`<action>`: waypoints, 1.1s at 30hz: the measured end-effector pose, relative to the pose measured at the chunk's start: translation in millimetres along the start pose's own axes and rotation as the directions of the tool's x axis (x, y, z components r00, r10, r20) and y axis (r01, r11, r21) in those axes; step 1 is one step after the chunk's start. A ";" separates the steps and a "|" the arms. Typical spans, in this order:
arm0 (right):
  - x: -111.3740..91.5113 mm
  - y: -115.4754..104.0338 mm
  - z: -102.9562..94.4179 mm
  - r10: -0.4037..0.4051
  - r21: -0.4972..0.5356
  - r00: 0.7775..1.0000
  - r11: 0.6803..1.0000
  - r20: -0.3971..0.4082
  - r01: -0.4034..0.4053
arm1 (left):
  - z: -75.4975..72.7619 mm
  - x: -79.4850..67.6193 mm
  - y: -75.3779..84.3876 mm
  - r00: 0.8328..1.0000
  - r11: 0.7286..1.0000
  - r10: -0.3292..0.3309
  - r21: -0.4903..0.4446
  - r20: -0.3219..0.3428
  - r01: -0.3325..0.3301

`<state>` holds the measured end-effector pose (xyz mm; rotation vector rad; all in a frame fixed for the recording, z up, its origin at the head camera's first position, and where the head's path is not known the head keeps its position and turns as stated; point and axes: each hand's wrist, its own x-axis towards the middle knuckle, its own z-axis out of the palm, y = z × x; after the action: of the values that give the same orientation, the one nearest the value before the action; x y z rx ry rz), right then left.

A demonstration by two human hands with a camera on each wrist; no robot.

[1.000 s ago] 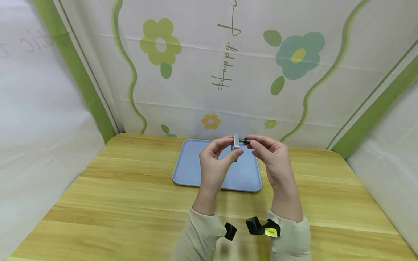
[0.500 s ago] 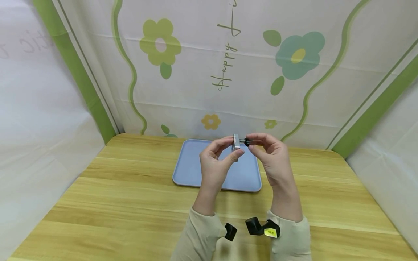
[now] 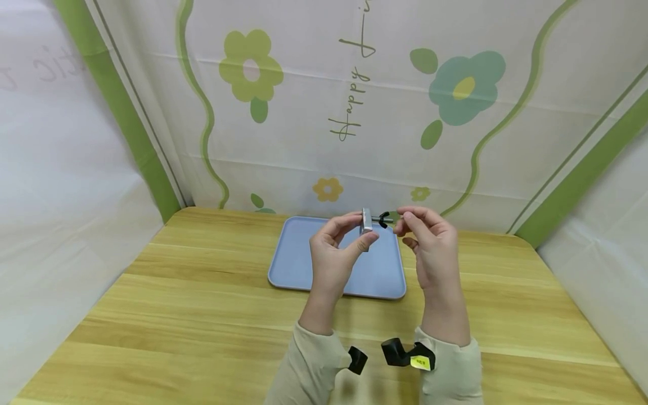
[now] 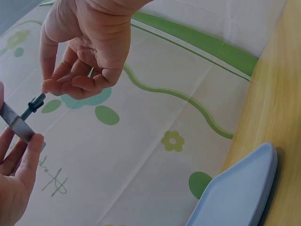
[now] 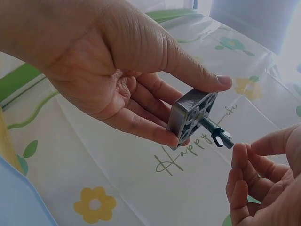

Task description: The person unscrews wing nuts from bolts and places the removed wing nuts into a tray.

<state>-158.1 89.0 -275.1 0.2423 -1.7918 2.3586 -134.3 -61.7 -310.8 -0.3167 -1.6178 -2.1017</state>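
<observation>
My left hand (image 3: 334, 247) grips a square silver metal block (image 5: 188, 113) by its edges, thumb on one side and fingers on the other. The block's face has round cut-outs. From its middle a threaded bolt (image 5: 208, 125) sticks out toward my right hand. A black wing nut (image 3: 385, 219) sits on the bolt, short of its free end and apart from the block. My right hand (image 3: 434, 242) is beside the bolt's end, its fingers loosely curled and thumb near the index finger. Nothing shows between those fingertips, and they are off the wing nut.
Beneath the hands a light blue tray (image 3: 288, 270) lies on the wooden table (image 3: 202, 315). A white curtain (image 3: 304, 112) with flower prints hangs behind it. Black wrist cameras (image 3: 395, 351) are worn at both cuffs.
My right hand has let go of the wing nut and shifted to the right, off the bolt. The wing nut and bolt end now show. My left hand holds the block nearly still.
</observation>
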 end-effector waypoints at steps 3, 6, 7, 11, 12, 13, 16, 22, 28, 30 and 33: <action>-0.2 0.7 -0.5 0.009 -0.023 0.999 1.000 0.039 -0.008 | 0.4 -0.1 0.3 1.000 1.000 -0.001 0.003 0.001 0.001; -0.5 1.3 -0.7 0.014 -0.039 0.998 0.999 0.062 -0.012 | 0.2 -0.2 0.0 1.000 1.000 -0.001 0.001 0.004 0.001; -0.4 1.6 -0.8 0.014 -0.042 0.998 0.999 0.064 -0.012 | 0.1 -0.3 -0.1 1.000 1.000 -0.002 0.000 0.005 0.002; -0.1 2.1 -0.3 0.014 -0.049 0.998 0.999 0.062 -0.011 | 0.0 -0.2 -0.8 1.000 1.000 0.005 -0.001 0.010 -0.005; 0.1 2.3 -0.2 0.015 -0.053 0.998 0.999 0.062 -0.012 | 0.0 -0.2 -1.0 1.000 1.000 0.007 -0.004 0.011 -0.007; 0.3 2.5 0.0 0.016 -0.057 0.998 0.998 0.064 -0.013 | 0.1 -0.2 -0.9 1.000 1.000 0.007 -0.003 0.011 -0.007; 0.2 2.0 0.6 0.024 -0.073 0.997 0.997 0.068 -0.019 | 0.4 -0.1 -0.9 1.000 1.000 0.007 -0.005 0.011 -0.006; -1.2 0.9 1.9 0.047 -0.091 0.996 0.995 0.079 -0.039 | 0.9 -0.1 -0.4 1.000 1.000 0.005 -0.014 0.008 -0.005; -1.4 0.9 1.1 0.038 -0.095 0.994 0.995 0.106 -0.028 | 0.5 -0.1 -0.5 1.000 1.000 0.003 -0.006 0.002 -0.003; -1.4 1.2 0.6 0.020 -0.088 0.992 0.996 0.121 -0.009 | 0.5 -0.1 -0.3 1.000 1.000 0.001 0.000 0.004 -0.001; -1.3 2.4 -0.1 -0.015 -0.087 0.989 0.996 0.144 0.027 | 0.4 0.0 -0.5 1.000 1.000 0.000 0.006 0.006 0.000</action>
<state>-157.3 88.4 -277.7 0.4262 -1.9415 2.2934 -134.5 -61.2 -311.1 -0.3217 -1.6276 -2.0972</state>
